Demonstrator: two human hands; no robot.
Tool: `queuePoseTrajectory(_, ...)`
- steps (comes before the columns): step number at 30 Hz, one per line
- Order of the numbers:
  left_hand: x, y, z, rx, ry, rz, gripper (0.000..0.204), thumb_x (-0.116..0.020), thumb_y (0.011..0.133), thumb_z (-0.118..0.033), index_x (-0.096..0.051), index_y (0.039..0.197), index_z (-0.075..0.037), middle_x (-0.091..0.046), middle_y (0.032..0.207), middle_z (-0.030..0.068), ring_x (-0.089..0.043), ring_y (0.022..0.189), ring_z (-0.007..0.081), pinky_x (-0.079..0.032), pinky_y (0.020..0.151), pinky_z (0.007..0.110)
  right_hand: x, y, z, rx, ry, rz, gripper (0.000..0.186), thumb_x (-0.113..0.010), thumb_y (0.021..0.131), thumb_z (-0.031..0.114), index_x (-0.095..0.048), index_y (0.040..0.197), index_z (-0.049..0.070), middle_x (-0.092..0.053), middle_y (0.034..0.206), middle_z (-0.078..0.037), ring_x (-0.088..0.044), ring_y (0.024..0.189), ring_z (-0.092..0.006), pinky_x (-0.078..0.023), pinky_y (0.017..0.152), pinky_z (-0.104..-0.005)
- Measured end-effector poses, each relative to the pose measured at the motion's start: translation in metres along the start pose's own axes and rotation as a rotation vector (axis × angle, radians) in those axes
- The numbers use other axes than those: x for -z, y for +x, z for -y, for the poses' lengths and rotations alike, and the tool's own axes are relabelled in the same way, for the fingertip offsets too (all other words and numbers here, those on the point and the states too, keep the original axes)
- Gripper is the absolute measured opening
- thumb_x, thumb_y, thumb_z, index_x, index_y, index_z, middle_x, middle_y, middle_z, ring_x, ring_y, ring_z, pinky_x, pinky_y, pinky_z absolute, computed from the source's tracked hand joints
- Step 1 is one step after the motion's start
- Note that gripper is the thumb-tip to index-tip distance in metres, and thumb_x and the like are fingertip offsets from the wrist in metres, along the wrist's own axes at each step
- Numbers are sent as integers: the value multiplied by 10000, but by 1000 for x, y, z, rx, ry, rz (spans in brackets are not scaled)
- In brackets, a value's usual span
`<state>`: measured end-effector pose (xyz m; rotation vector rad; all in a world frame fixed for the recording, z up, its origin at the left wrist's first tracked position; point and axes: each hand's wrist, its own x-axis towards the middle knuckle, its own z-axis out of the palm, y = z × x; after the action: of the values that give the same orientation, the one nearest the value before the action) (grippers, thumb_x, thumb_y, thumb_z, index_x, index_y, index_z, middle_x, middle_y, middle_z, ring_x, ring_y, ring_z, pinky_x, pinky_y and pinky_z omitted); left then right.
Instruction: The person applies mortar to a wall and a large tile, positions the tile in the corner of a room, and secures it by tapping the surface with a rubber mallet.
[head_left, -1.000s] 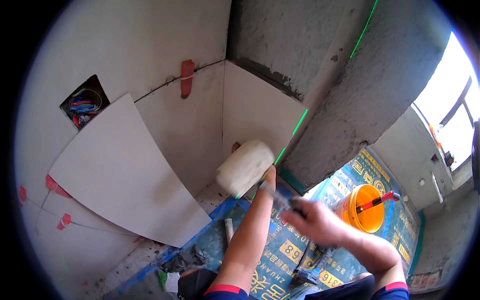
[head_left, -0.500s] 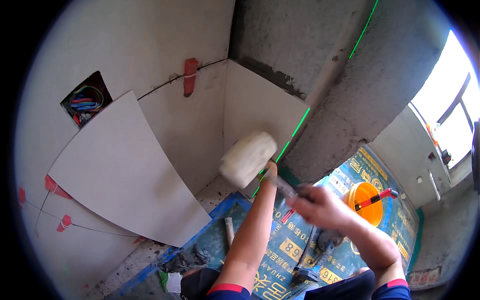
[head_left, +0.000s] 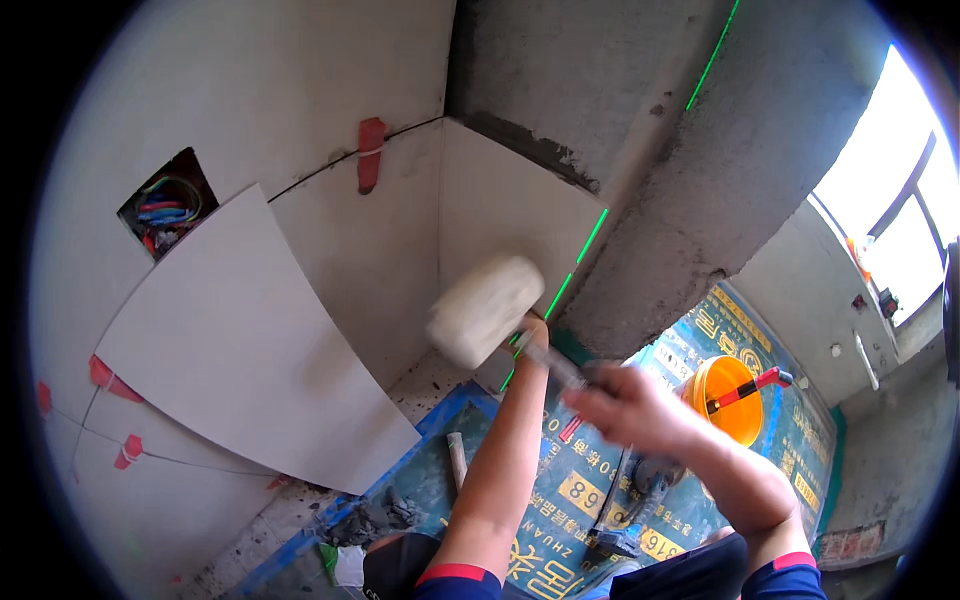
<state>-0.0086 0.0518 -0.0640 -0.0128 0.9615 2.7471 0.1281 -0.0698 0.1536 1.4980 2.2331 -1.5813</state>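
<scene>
My right hand (head_left: 632, 408) is closed round the handle of a white rubber mallet (head_left: 486, 311). The mallet's head is slightly blurred in front of a pale wall tile (head_left: 520, 205) set in the corner. My left hand (head_left: 538, 328) reaches to the lower right edge of that tile; the mallet covers most of it, so its fingers are hidden. A green laser line (head_left: 592, 236) runs along the tile's right edge. Whether the mallet touches the tile I cannot tell.
A large loose tile (head_left: 260, 350) leans against the left wall, below a wiring box (head_left: 170, 203). Red wedges (head_left: 371, 155) sit in the tile joints. An orange bucket (head_left: 728, 400) with a red-and-black-handled tool stands on the printed floor sheet. A power tool (head_left: 640, 500) lies nearby.
The view has shifted slightly, so the scene sits a little further left and up. My right hand still grips the mallet, its head in nearly the same place over the tile.
</scene>
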Motion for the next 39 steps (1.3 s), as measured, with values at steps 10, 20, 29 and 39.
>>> queuePoseTrajectory(10,-37,-14,-36,5,243,-73,386,-433,992,-229,-492,1252,50,-491,1333,177,-505,1152,275,-395,1036,371,-9,-16,7,222,-109,95,401,-622,916,370,-635,963,-28,-594,699,-128,-592,643,-173,-482,597,-347)
queuePoseTrajectory(20,-23,-15,-38,-77,518,24,322,-453,988,-181,-547,1229,10,-569,1272,158,-534,1164,250,-391,1042,359,5,-2,-9,111,-86,109,446,-588,933,414,-615,924,-32,-595,681,-131,-580,646,-190,-481,637,-347)
queuePoseTrajectory(29,27,53,34,-288,-243,31,379,-392,1004,-257,-505,1174,62,-550,1211,239,-544,1047,306,-415,967,408,-11,16,11,65,-22,-12,423,-607,920,395,-629,918,-27,-591,669,-117,-575,622,-176,-477,580,-353)
queuePoseTrajectory(39,-1,-2,16,-178,531,60,341,-494,986,-198,-541,1226,39,-566,1268,178,-543,1141,266,-428,971,367,-18,0,-1,253,-115,56,378,-620,925,355,-609,856,-17,-561,634,-58,-529,574,-108,-439,532,-290)
